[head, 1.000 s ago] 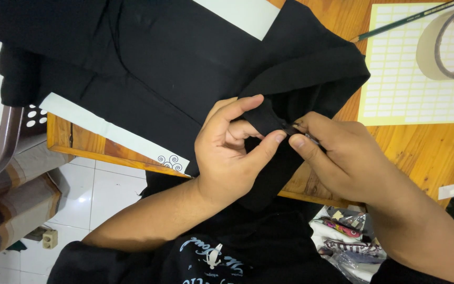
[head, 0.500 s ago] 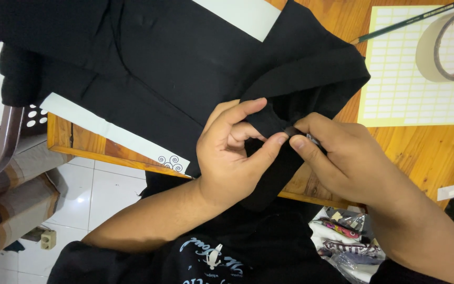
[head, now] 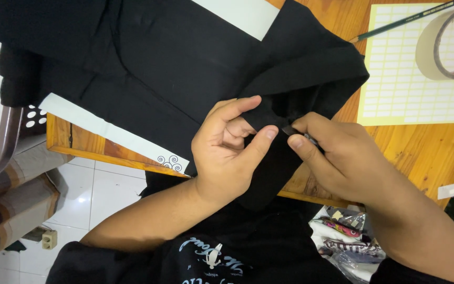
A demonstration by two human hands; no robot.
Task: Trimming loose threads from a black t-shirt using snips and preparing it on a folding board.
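Head camera looks steeply down, close over table [head: 421, 152].

yellow label sheet [head: 411, 79] on table, under tape roll [head: 447, 44].

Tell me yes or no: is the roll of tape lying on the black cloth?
No. The roll of tape lies on the sheet of labels on the wooden table, apart from the black cloth that both hands pinch.

Two hands, left [head: 232, 152] and right [head: 342, 158], pinch black cloth [head: 185, 68] over a wooden table [head: 416, 152], tape roll [head: 450, 42] nearby.
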